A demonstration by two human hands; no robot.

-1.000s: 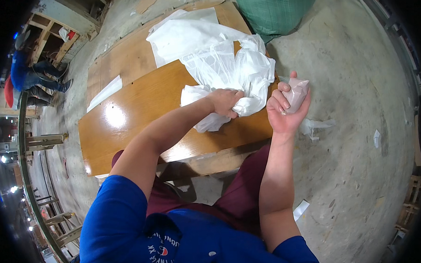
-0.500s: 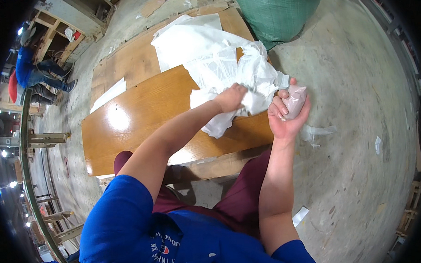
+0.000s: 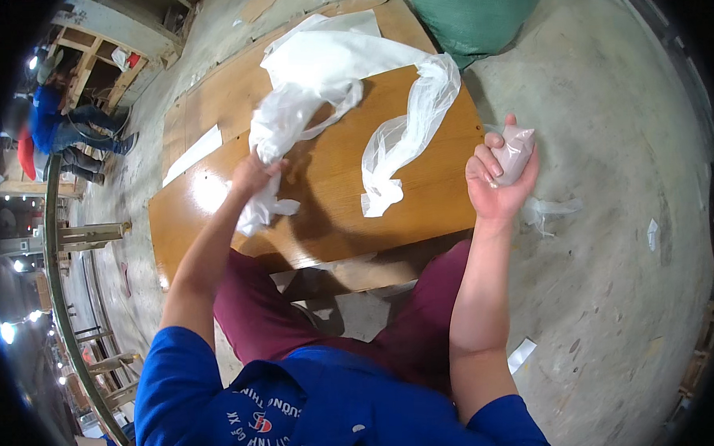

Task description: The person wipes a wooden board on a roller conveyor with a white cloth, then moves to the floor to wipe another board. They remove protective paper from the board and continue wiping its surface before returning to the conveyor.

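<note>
I logged: left hand (image 3: 255, 176), fingers clamped on film (image 3: 279, 119), apparently gathering it over counter (image 3: 333, 212); right hand (image 3: 493, 193), fingers clamped round packet (image 3: 515, 156); next move likely called for steady grip.

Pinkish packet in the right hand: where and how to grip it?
Best pinch the pinkish packet at its pointed far corner, likely from the far side: the right hand wraps its left side and near end, leaving that corner bare.

Shows scuffed, stained grey concrete floor (image 3: 611, 300) throughout, with small white scraps (image 3: 522, 356) lying about. Has pale grey wall section (image 3: 130, 30) at upper left, near open, compartmented wooden framework (image 3: 128, 76). Includes long, narrow green rail (image 3: 54, 273) at left, with bright white lamps (image 3: 8, 333) beyond.
</note>
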